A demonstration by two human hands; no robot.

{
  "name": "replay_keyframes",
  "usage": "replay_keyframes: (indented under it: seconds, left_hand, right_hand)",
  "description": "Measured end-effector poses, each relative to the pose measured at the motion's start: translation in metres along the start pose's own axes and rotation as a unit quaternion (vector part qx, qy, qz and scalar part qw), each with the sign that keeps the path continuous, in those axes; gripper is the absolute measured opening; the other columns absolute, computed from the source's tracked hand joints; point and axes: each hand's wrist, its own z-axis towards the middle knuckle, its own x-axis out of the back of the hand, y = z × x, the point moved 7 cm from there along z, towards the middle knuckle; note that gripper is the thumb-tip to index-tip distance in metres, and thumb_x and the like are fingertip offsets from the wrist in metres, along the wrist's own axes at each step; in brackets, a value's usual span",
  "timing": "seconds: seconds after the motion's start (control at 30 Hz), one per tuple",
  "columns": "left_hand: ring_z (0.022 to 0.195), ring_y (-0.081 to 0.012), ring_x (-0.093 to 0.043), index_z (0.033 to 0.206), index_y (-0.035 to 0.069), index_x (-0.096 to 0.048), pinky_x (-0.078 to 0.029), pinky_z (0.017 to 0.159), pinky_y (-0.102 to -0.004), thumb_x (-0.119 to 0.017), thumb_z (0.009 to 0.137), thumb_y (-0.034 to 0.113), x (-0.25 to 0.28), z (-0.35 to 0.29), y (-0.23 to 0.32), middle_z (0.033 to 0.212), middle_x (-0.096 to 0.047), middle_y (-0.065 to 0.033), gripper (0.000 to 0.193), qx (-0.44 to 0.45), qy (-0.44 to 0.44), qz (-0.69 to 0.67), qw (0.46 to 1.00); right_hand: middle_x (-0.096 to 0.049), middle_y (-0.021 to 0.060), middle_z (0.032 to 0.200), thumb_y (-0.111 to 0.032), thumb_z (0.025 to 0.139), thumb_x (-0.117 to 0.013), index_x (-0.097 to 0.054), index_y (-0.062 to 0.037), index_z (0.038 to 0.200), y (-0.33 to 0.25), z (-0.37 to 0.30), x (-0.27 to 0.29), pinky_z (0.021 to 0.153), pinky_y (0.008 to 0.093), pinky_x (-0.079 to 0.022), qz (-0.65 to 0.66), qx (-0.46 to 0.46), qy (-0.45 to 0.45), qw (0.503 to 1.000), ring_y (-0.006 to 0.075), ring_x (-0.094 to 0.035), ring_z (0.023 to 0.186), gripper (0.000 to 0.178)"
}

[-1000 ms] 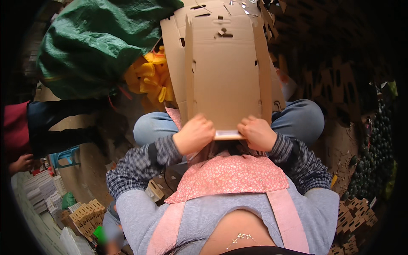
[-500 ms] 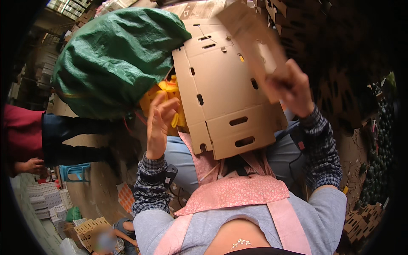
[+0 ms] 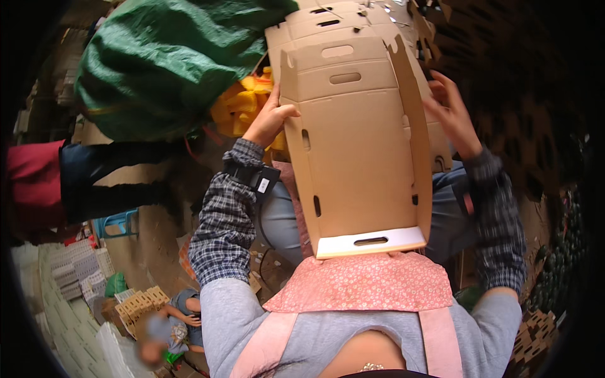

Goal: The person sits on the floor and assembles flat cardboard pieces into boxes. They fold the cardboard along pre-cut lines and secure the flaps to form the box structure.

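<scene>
The left hand (image 3: pixel 270 120) grips the left side wall of a brown cardboard box (image 3: pixel 356 157), with the thumb on the inside and the fingers curled round the outside. The right hand (image 3: pixel 450 113) is open, with its fingers spread, and lies flat against the right side wall of the same box. The box is held up in front of the person, above the lap, with its open side turned toward the camera. Its flat bottom has small slots, and its near end has a white strip with a hand slot in it.

A black band (image 3: pixel 255 175) sits on the left wrist, over a checked sleeve. Below the box is a pink apron (image 3: pixel 359 283) over blue jeans (image 3: pixel 277 220).

Behind the box are more flat cardboard pieces (image 3: pixel 315 19). To the left of them is a yellow heap (image 3: pixel 242 104), and over that a big green sack (image 3: pixel 170 63). At the far left stands another person in dark trousers (image 3: pixel 107 183).
</scene>
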Motion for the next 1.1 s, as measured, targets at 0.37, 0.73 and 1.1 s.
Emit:
replay_keyframes:
  seconds: [0.37,0.73,1.1]
  left_hand:
    - [0.088,-0.0082,-0.052,0.133,0.008,-0.043,-0.045,0.082,-0.0219,-0.062,0.088,0.012,-0.023,0.021,0.02,0.103,-0.052,-0.0005,0.048,-0.277,0.124,0.013,0.953]
    - [0.092,-0.0145,-0.055,0.117,0.009,-0.053,-0.045,0.078,-0.0283,-0.08,0.073,0.025,-0.039,0.021,0.039,0.117,-0.057,-0.0067,0.054,-0.04,-0.206,0.293,0.933]
    - [0.078,-0.0327,-0.063,0.106,0.015,-0.062,-0.051,0.068,-0.0433,-0.067,0.071,0.01,-0.082,0.04,0.044,0.08,-0.065,-0.0144,0.035,-0.244,-0.018,0.719,0.651]
  right_hand:
    - [-0.056,0.0038,0.116,-0.026,0.095,-0.056,-0.057,-0.0064,0.112,0.073,0.058,-0.02,0.092,0.0282,-0.042,0.267,-0.002,0.023,0.964,0.0104,-0.052,0.105,0.026]
    - [-0.05,0.0069,0.124,-0.016,0.074,-0.077,-0.055,-0.0081,0.118,0.036,0.044,-0.024,0.094,0.0319,-0.042,0.02,-0.032,-0.307,0.951,0.02,-0.05,0.113,0.05]
    - [-0.065,0.0085,0.069,-0.013,0.065,-0.062,-0.064,-0.0164,0.071,0.01,0.07,-0.07,0.059,0.0399,-0.052,-0.561,0.278,-0.068,0.777,0.027,-0.067,0.07,0.007]
